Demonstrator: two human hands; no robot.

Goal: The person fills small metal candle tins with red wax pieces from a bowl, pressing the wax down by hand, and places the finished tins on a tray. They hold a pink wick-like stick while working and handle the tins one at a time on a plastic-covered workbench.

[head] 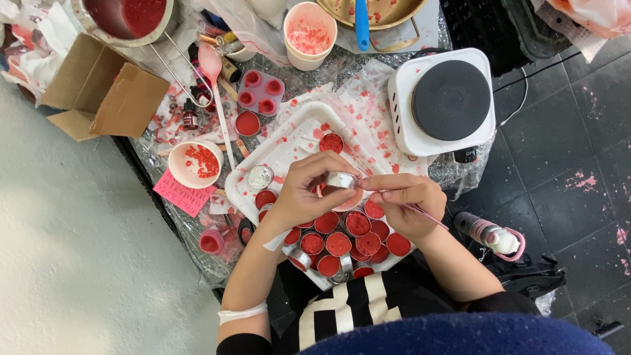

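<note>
Head view, centre of the frame: my left hand (305,190) is clamped around a small metal tin (342,179), held just above the white tray (289,131), while my right hand (409,204) pinches a thin pink stick (427,215) whose tip reaches toward the tin's mouth. Below them, red-filled tins (338,242) crowd the lower half of the tray. To do this well, I judge the tin should stay level and steady over the tray while the stick works gently, so any drips land on the spattered paper. Upper right, a white hotplate (450,100) sits idle. My fingers hide the inside of the tin and the stick's tip; the pot (125,18) at upper left is cut off by the frame edge
</note>
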